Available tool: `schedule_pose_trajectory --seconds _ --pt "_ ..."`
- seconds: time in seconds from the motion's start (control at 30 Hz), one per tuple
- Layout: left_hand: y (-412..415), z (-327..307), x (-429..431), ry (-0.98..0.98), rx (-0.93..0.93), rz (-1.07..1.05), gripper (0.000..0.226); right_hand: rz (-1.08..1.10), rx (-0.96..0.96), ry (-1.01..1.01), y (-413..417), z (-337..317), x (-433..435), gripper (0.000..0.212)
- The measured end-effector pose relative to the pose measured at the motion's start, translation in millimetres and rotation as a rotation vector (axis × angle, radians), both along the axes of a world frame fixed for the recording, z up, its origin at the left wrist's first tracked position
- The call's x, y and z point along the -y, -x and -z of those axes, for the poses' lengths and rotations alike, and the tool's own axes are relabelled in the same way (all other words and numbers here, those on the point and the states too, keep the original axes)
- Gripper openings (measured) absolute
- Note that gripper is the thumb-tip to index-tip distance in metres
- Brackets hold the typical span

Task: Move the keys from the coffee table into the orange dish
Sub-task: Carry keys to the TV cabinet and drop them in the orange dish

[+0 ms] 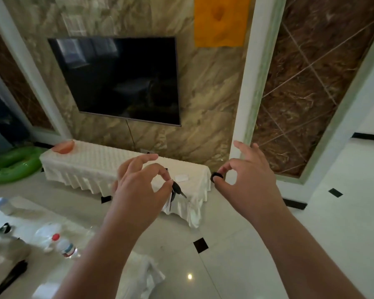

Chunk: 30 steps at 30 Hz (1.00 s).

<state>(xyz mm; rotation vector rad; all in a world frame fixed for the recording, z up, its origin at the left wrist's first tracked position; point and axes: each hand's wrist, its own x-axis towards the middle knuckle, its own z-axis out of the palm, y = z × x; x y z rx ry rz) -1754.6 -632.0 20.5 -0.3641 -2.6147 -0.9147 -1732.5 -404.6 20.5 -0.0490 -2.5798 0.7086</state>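
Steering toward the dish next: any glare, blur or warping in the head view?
Head view: wide-angle warp tilts the TV and wall trim; a glint marks the glossy floor; the keys in the left hand are dark, slightly smeared; the small black object in the right hand is too dark to identify; the orange dish is soft but glare-free.

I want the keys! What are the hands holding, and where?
The left hand pinches the keys at their top; they dangle. The right hand pinches a small black object.
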Motion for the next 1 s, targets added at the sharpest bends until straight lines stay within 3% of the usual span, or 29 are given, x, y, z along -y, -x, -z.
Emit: schedule_pose_trajectory --seconds 0.47,0.7,1.0 --pt "168.1 34.2 17.8 -0.071 0.115 0.014 0.011 0.014 0.134 -0.148 163.7 7.5 10.9 0.017" --pt "257.1 46.0 70.8 -0.093 0.124 -0.116 0.013 -0.127 0.189 -0.183 293.4 5.3 74.5 0.011" --pt "315.2 46.2 127.6 -0.101 0.15 -0.307 0.009 -0.331 0.264 -0.183 389.5 16.3 153.6 0.011"
